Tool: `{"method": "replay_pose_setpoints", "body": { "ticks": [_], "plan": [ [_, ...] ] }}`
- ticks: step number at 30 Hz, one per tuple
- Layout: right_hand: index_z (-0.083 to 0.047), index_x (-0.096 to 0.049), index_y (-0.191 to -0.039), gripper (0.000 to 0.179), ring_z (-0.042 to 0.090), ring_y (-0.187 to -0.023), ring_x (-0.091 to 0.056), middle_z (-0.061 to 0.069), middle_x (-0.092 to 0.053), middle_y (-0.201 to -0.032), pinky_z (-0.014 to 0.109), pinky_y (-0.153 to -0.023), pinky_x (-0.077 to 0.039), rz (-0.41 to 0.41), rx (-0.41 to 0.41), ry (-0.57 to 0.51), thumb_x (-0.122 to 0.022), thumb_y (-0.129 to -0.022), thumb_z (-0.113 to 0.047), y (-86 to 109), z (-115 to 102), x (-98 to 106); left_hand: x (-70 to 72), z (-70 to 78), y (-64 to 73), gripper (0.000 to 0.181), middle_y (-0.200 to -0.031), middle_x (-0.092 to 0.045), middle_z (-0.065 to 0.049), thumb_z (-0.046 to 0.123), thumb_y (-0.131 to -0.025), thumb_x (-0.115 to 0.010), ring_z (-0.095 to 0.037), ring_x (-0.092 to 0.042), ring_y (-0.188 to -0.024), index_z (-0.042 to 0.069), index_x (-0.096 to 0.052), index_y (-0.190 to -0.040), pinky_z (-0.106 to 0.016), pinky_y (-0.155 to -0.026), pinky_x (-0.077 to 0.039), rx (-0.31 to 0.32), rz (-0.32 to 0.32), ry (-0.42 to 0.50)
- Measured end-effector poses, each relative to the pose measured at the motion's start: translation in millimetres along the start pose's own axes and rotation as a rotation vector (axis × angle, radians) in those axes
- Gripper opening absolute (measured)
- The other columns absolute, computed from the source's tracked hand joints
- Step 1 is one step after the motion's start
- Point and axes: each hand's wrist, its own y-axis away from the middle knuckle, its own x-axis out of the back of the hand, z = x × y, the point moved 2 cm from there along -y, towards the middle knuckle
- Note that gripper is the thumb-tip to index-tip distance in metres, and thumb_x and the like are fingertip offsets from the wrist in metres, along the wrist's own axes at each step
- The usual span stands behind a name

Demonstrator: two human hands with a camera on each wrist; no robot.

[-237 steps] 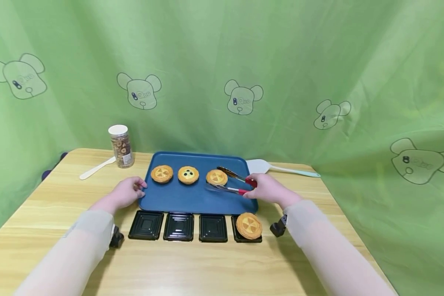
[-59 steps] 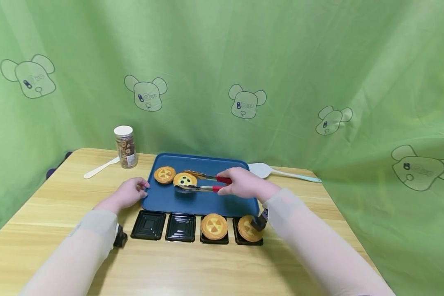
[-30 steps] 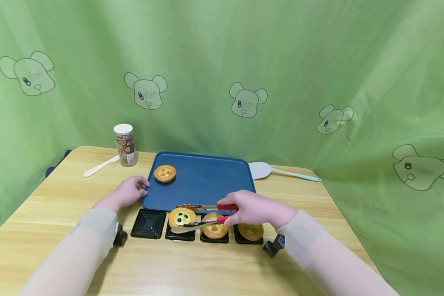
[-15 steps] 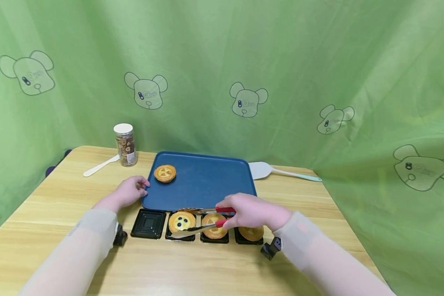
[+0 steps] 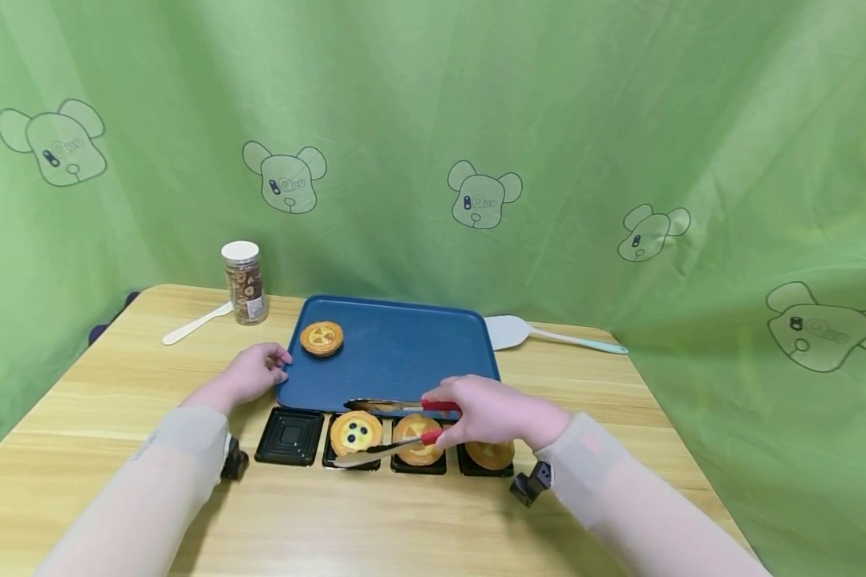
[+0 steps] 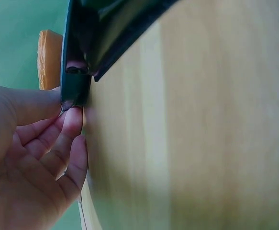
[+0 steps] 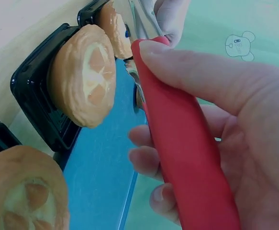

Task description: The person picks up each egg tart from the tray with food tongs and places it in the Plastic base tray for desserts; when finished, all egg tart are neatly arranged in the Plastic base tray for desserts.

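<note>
My left hand (image 5: 252, 373) pinches the left edge of the blue tray (image 5: 411, 344) between thumb and fingers, plain in the left wrist view. One tart (image 5: 321, 338) with wedge-shaped topping sits at the tray's left. My right hand (image 5: 494, 409) grips red-handled metal tongs (image 7: 177, 134), whose arms are spread. Between the tong tips lies a tart with dark berries (image 5: 356, 433), in the second black square dish from the left. Wedge-topped tarts fill the third dish (image 7: 43, 86) and the fourth, the latter partly behind my right hand. The leftmost dish (image 5: 290, 437) holds nothing.
A clear jar (image 5: 246, 287) of ring-shaped snacks with a white lid stands at the back left, beside a cream-coloured utensil (image 5: 195, 324). A white spatula (image 5: 508, 332) with a pale green handle end lies right of the tray. A green curtain (image 5: 404, 120) backs the table.
Tarts have gone from the tray into the third and second dishes by tongs, the berry tart last. In the last half second the tong arms have spread wider. My left hand stays at the tray.
</note>
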Motion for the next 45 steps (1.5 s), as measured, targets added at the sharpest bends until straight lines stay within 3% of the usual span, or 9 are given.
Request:
{"method": "replay_pose_setpoints", "body": {
  "ticks": [11,15,18,23,30,39,45],
  "plan": [
    [-0.006,-0.055,-0.14,0.07,0.022,-0.103,-0.057,0.004,-0.061,-0.121,0.038,-0.084,-0.049,0.101,0.026,-0.186,-0.081,-0.082,-0.035,-5.3,6.9,18.3,0.3,-0.9,-1.6,0.019,-0.095,-0.062,-0.016,-0.006,-0.086,-0.063,-0.029,-0.06,-0.088,-0.007,-0.061,-0.105,-0.044,-0.082,-0.051,0.005,0.005,0.0],
    [-0.001,-0.052,-0.14,0.072,0.022,-0.1,-0.058,0.005,-0.063,-0.118,0.037,-0.084,-0.05,0.194,-0.004,-0.227,-0.081,-0.082,-0.033,-22.5,11.1,28.5,0.5,-0.3,-0.6,0.018,-0.095,-0.062,-0.015,-0.007,-0.086,-0.063,-0.029,-0.06,-0.088,-0.007,-0.061,-0.104,-0.044,-0.081,-0.051,0.003,0.005,0.002],
    [-0.001,-0.051,-0.141,0.073,0.021,-0.102,-0.059,0.007,-0.062,-0.123,0.036,-0.084,-0.05,0.241,-0.075,-0.224,-0.08,-0.083,-0.034,-42.0,13.2,35.7,1.3,-0.2,0.6,0.019,-0.094,-0.062,-0.016,-0.008,-0.086,-0.063,-0.029,-0.06,-0.088,-0.007,-0.06,-0.104,-0.044,-0.081,-0.052,0.003,0.007,0.006],
    [-0.007,-0.051,-0.144,0.074,0.019,-0.106,-0.06,0.007,-0.06,-0.131,0.035,-0.085,-0.051,0.213,-0.199,-0.139,-0.078,-0.084,-0.039,-75.5,11.1,39.4,1.2,1.6,2.1,0.019,-0.094,-0.062,-0.016,-0.008,-0.085,-0.064,-0.029,-0.06,-0.087,-0.007,-0.061,-0.104,-0.044,-0.081,-0.051,-0.004,0.009,0.002],
    [-0.008,-0.054,-0.141,0.069,0.019,-0.108,-0.059,0.007,-0.06,-0.131,0.037,-0.091,-0.049,0.168,-0.236,-0.084,-0.078,-0.084,-0.04,-112.3,4.0,36.9,1.3,4.7,3.8,0.019,-0.093,-0.062,-0.018,-0.008,-0.084,-0.064,-0.028,-0.06,-0.085,-0.009,-0.061,-0.103,-0.044,-0.079,-0.051,-0.042,0.022,-0.005],
    [-0.008,-0.059,-0.136,0.063,0.016,-0.095,-0.058,0.008,-0.061,-0.131,0.036,-0.083,-0.049,0.14,-0.26,-0.051,-0.077,-0.085,-0.04,-136.6,-3.6,21.3,1.3,-1.9,-0.3,0.018,-0.092,-0.062,-0.015,-0.006,-0.084,-0.065,-0.027,-0.061,-0.084,-0.006,-0.062,-0.102,-0.043,-0.079,-0.052,-0.036,0.027,-0.02],
    [-0.01,-0.059,-0.137,0.062,0.018,-0.099,-0.06,0.007,-0.06,-0.131,0.037,-0.086,-0.051,0.139,-0.277,-0.032,-0.076,-0.086,-0.041,-143.7,-7.2,13.6,1.1,3.3,1.3,0.019,-0.094,-0.062,-0.017,-0.007,-0.085,-0.064,-0.029,-0.061,-0.086,-0.008,-0.061,-0.104,-0.045,-0.081,-0.051,-0.024,0.016,-0.014]
  ]
}}
